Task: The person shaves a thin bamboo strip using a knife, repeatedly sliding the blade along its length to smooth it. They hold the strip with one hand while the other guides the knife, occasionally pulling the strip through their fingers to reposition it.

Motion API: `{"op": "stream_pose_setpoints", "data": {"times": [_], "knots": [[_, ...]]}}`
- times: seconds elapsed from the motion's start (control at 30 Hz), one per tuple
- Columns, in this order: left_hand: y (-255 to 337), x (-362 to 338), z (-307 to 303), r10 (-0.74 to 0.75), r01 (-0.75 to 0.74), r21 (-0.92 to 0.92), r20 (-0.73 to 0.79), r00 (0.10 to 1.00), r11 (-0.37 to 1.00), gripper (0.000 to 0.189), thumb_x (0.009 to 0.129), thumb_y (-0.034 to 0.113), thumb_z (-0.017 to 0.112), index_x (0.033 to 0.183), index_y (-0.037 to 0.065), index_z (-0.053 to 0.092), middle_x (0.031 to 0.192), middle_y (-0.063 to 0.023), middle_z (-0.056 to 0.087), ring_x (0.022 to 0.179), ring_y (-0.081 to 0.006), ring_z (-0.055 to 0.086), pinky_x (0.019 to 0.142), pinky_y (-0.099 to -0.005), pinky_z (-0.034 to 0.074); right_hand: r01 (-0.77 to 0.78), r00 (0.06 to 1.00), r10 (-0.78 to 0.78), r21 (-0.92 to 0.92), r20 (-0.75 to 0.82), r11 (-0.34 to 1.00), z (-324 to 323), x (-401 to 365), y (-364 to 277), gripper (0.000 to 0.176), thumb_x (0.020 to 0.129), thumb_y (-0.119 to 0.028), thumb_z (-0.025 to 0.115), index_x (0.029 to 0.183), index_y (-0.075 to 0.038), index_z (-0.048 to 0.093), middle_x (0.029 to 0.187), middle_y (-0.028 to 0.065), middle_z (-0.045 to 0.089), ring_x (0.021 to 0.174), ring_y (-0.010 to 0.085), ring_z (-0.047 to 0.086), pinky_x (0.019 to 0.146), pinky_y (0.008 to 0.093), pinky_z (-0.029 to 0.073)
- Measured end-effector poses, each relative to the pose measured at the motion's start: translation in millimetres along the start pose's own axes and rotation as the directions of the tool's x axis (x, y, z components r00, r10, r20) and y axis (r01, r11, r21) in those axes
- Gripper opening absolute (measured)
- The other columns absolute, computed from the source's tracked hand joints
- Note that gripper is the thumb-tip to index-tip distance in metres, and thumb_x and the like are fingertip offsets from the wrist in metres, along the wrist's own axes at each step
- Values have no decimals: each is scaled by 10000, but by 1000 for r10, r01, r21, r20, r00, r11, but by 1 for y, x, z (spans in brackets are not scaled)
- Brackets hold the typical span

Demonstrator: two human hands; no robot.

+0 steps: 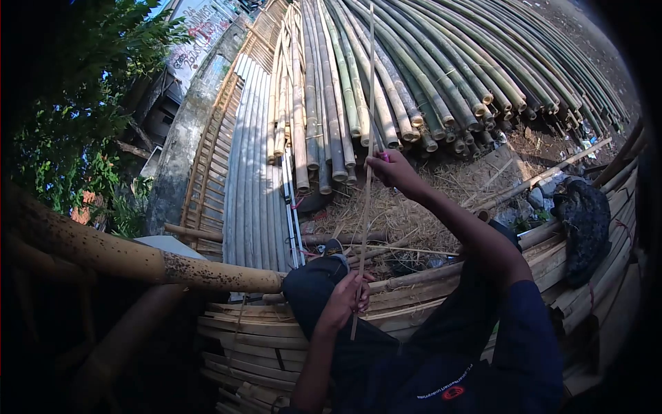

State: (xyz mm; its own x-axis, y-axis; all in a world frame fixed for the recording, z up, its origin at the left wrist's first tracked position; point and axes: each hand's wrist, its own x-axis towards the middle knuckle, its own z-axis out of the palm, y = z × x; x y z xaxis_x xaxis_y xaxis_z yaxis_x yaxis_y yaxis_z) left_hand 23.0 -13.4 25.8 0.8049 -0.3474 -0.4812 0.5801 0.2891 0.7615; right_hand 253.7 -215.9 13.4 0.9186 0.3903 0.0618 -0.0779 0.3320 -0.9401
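Note:
A long, thin bamboo strip stands nearly upright before me, running from above my lap to the top of the view. Near its lower end my left hand is closed around it, beside my knee. Higher up, my right hand is closed on what looks like a knife with a pink handle. Its narrow grey blade lies against or just beside the strip; exact contact cannot be made out. The right arm is stretched forward.
Many bamboo poles lie stacked ahead, cut ends toward me. A thick spotted bamboo pole crosses at left. Split bamboo is piled beneath me. Corrugated sheets lean ahead left, shavings cover the ground, and a dark bundle sits right.

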Motion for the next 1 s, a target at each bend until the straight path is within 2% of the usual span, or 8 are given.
{"op": "stream_pose_setpoints", "data": {"times": [0.07, 0.2, 0.37, 0.4, 0.5, 0.63, 0.73, 1.0], "knots": [[-20, -8, -4, -14, 17, 102, -30, 999, 995, 287, 996, 273, 378, 1075, 11, 466, 682, -5, 405, 554, -75, 386, 506, -219, 346, 20, 998, -24, -74, -53, 997, -20, 9, 2, 226, 918, -264, 548, 818, -66, 590, 594, -56, 447, 508, 29, 392, 450, 208, 293], [-42, -11, 0, -18, 15, -46, -58, 998, 999, 267, 990, 250, 396, 1046, 4, 481, 676, 1, 402, 553, -73, 385, 507, -212, 347, 25, 993, -47, -202, -106, 979, -27, 6, -2, 233, 918, -277, 549, 821, -69, 588, 597, -54, 450, 511, 28, 400, 452, 205, 297], [-61, -5, 7, 81, -94, -84, -139, 987, 992, 225, 990, 225, 405, 1003, 17, 490, 607, 43, 320, 464, -26, 254, 436, -180, 227, -3, 1000, 1, -86, -18, 996, -22, 1, -12, 208, 906, -283, 569, 893, -76, 589, 592, -68, 419, 472, 20, 356, 413, 197, 245], [-65, -3, 7, 90, -102, -81, -138, 986, 992, 225, 990, 225, 405, 1003, 17, 490, 607, 43, 320, 464, -26, 254, 436, -180, 227, 5, 1000, -6, -88, -14, 996, -21, 1, -13, 208, 906, -283, 569, 893, -76, 589, 592, -68, 419, 472, 20, 356, 413, 197, 245], [-68, 1, 11, 165, -166, 15, -197, 966, 986, 222, 990, 227, 413, 1006, 24, 503, 616, 44, 317, 477, -25, 256, 438, -178, 228, -142, 990, 142, 20, 15, 990, -18, -1, -8, 189, 898, -257, 577, 929, -73, 604, 601, -68, 410, 439, 28, 326, 384, 214, 216], [-75, 9, 9, 195, -194, 27, -221, 955, 981, 208, 990, 209, 414, 1024, 26, 507, 627, 42, 324, 486, -23, 265, 445, -174, 234, -158, 987, 160, -48, 28, 986, -6, -10, -18, 208, 898, -199, 569, 1045, -56, 604, 592, -70, 378, 450, 29, 318, 402, 207, 238], [-77, 11, 8, 203, -197, 46, -237, 950, 979, 204, 991, 196, 411, 1046, 27, 510, 642, 36, 334, 494, -22, 275, 451, -173, 243, -151, 987, 152, -27, 58, 988, -9, -7, -11, 218, 889, -217, 576, 1032, -56, 611, 620, -58, 416, 449, 32, 350, 384, 203, 248], [-64, 1, 5, 110, -132, -101, -194, 975, 986, 357, 997, 286, 359, 1137, -13, 494, 686, -12, 423, 523, -63, 354, 478, -197, 303, -133, 988, 135, -33, 72, 991, -11, -5, -13, 194, 889, -158, 561, 1043, -45, 600, 584, -67, 391, 450, 27, 321, 400, 205, 233]]}}
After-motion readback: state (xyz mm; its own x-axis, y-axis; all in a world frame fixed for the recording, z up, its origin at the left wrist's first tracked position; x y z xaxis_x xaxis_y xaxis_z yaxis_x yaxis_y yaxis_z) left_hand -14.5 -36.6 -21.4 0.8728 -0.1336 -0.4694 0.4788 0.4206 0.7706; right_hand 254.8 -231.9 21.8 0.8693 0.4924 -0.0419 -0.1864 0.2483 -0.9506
